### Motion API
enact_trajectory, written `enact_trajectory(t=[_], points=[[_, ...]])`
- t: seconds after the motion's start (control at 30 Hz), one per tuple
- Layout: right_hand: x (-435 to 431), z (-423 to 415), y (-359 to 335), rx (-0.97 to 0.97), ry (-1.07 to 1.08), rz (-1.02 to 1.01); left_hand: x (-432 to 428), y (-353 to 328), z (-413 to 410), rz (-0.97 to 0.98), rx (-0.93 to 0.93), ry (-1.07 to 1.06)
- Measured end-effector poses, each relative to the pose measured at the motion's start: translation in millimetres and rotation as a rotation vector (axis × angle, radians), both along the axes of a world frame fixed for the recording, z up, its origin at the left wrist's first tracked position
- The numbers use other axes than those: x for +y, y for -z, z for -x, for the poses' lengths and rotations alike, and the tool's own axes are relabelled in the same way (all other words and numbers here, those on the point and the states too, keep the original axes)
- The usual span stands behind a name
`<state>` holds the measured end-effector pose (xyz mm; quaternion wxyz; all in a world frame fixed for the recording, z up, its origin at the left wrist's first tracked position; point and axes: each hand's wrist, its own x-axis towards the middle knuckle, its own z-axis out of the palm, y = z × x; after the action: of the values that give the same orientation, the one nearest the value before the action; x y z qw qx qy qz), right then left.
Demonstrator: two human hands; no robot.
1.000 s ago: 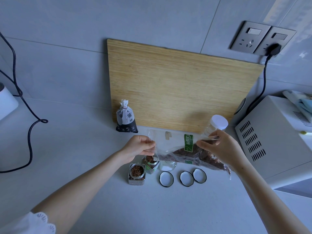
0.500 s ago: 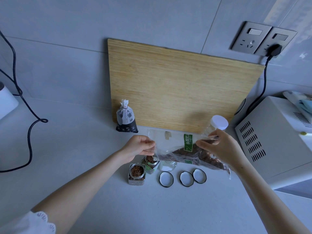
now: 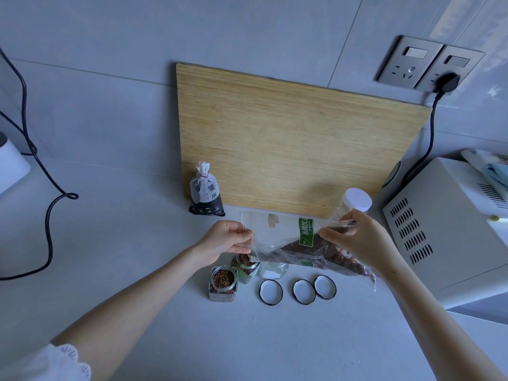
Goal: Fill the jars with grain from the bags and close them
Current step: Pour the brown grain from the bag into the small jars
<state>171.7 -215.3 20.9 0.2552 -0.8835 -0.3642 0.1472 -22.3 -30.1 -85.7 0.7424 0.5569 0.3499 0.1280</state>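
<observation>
Both hands hold a clear plastic bag of reddish-brown grain [image 3: 302, 248] above the counter. My left hand [image 3: 226, 239] pinches its left top corner; my right hand [image 3: 357, 237] grips its right side. The bag's lower left corner hangs over a square glass jar [image 3: 245, 266] partly filled with grain. In front of that stands a second jar [image 3: 223, 283], filled and without a lid. An empty glass jar [image 3: 273, 270] sits under the bag, partly hidden. Three round lids [image 3: 298, 290] lie inside-up in a row. A tied black-and-white grain bag [image 3: 206, 195] stands at the back.
A bamboo cutting board [image 3: 297, 138] leans on the tiled wall. A clear bottle with a white cap [image 3: 354, 202] stands behind my right hand. A white appliance [image 3: 445, 229] fills the right side, plugged into wall sockets [image 3: 428, 64]. A black cable [image 3: 49, 204] loops on the left.
The right hand has lifted its end of the bag slightly, and the grain has shifted a little toward the lower left corner. The left hand stays in place.
</observation>
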Motion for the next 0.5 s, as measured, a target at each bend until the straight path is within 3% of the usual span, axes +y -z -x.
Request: enact_trajectory(t=[0.5], points=[[-3.6, -3.2, 4.1, 0.033, 0.025, 0.008, 0.2, -4.2, -2.4, -0.017, 0.012, 0.020]])
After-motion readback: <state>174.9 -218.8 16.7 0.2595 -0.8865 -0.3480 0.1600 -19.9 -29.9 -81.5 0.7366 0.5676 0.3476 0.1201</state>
